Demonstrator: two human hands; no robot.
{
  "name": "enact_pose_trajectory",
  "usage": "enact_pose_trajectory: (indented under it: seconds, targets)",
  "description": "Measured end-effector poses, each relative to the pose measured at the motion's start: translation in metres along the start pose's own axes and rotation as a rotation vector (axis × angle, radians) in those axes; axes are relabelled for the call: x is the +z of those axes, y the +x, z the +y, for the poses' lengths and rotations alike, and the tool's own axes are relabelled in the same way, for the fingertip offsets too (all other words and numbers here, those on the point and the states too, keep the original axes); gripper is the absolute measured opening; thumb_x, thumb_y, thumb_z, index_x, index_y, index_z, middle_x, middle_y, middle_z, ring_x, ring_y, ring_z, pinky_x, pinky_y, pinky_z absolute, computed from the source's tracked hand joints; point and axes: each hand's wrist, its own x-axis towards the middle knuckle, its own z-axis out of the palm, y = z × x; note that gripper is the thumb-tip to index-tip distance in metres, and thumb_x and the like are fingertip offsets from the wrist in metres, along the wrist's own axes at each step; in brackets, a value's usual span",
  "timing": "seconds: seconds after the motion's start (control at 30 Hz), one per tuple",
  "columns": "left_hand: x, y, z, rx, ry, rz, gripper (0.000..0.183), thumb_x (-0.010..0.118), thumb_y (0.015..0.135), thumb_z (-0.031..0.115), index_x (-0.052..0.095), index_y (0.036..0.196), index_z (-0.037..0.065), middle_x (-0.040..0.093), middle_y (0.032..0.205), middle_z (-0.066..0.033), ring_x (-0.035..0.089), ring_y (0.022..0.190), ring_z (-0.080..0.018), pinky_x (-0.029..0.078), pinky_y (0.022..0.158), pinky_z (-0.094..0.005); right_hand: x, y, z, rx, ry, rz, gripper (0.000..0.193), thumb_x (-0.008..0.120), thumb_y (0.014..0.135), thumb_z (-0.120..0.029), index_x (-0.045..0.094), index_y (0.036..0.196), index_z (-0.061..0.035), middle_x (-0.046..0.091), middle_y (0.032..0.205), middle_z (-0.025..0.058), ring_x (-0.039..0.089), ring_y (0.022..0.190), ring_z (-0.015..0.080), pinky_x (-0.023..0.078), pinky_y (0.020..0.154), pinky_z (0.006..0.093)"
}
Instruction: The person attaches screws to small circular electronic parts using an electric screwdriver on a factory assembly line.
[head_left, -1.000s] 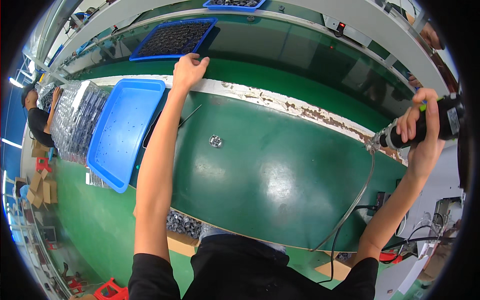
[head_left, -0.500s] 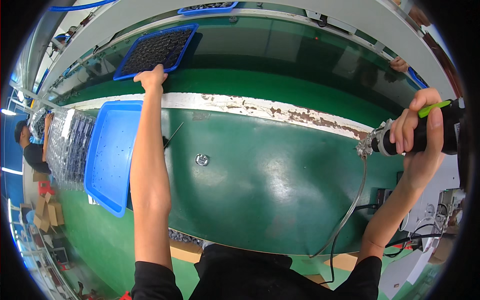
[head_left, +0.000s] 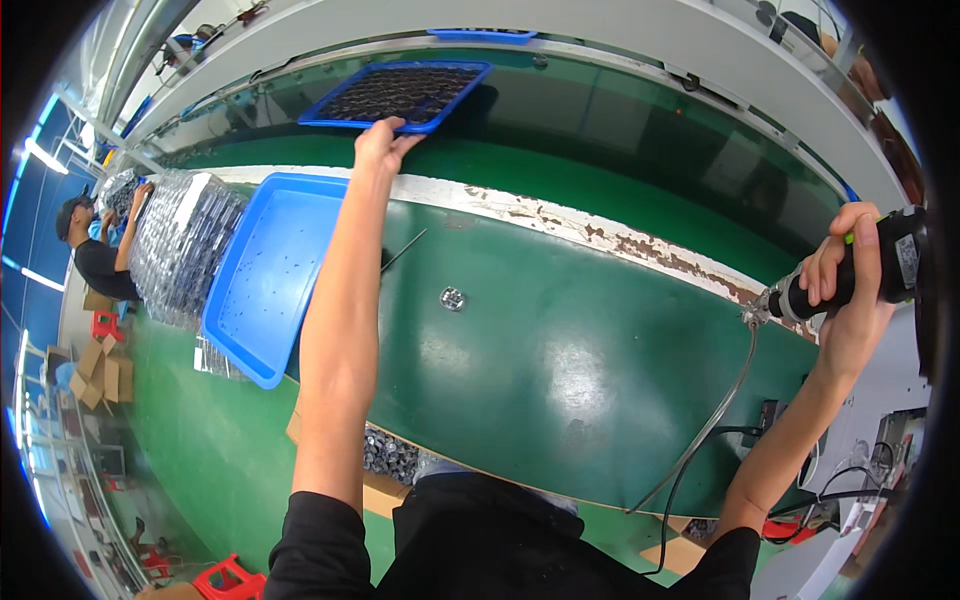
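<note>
While the left hand (head_left: 380, 148) reaches to the far side, its fingers meet the near rim of a filled blue tray (head_left: 335, 124), thumb angled right; whether thumb and fingers are clamped on that rim I cannot tell. The tray sits over the far green surface, beyond a worn white strip (head_left: 560, 225), loaded with dark round parts (head_left: 400, 92). On the right, the right hand (head_left: 845, 270) is wrapped firmly around a black tool (head_left: 888, 262), whose metal fitting (head_left: 765, 305) points left and trails a clear tube (head_left: 722, 395) down toward the near edge. With one hand at a single edge, the tray could twist or tip if pulled, spilling parts, I judge; the white strip might catch its underside. An empty blue tray (head_left: 275, 265) stands near and left, partly behind the forearm, so a low sweep of that arm could knock it. The tube could snag on the table (head_left: 520, 420) edge should the tool swing. One small shiny part (head_left: 453, 299) lies loose mid-table, easily brushed away by either.
</note>
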Motion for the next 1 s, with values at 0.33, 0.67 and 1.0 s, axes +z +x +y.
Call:
enact_pose_trajectory:
  seconds: [0.33,0.67,1.0]
  targets:
    - [0.011,-0.141,-0.001,-0.04,0.005,-0.25,0.035,0.06,0.094,-0.005,0.045,0.125,-0.01,0.053,0.135,-0.0248,0.061,0.124,-0.0389,0.056,0.106,-0.0565,0.004,-0.008,-0.015,0.005,0.032,-0.012,0.028,0.064,0.103,-0.026,0.06,0.094,0.0,0.046,0.058,0.0012,0.043,0.045,0.0083,0.037,0.048,0.0252]
    - [-0.006,-0.252,-0.007,-0.151,0.148,-0.505,0.04,0.061,0.097,0.006,0.056,0.136,0.0,0.068,0.127,-0.0117,0.071,0.107,-0.0215,0.061,0.092,-0.0396,0.002,-0.006,-0.024,-0.043,-0.008,-0.011,0.035,0.073,0.097,-0.032,0.065,0.091,0.001,0.048,0.053,0.0011,0.048,0.045,0.0097,0.041,0.048,0.0257]
    - [-0.066,-0.299,0.009,-0.1,0.007,-0.472,0.047,0.061,0.098,0.01,0.052,0.143,0.001,0.07,0.125,-0.0083,0.073,0.099,-0.0133,0.063,0.084,-0.0308,-0.017,0.003,-0.013,0.006,-0.008,0.011,0.034,0.069,0.1,-0.033,0.065,0.094,0.0005,0.045,0.058,0.0007,0.044,0.047,0.0094,0.037,0.049,0.0255]
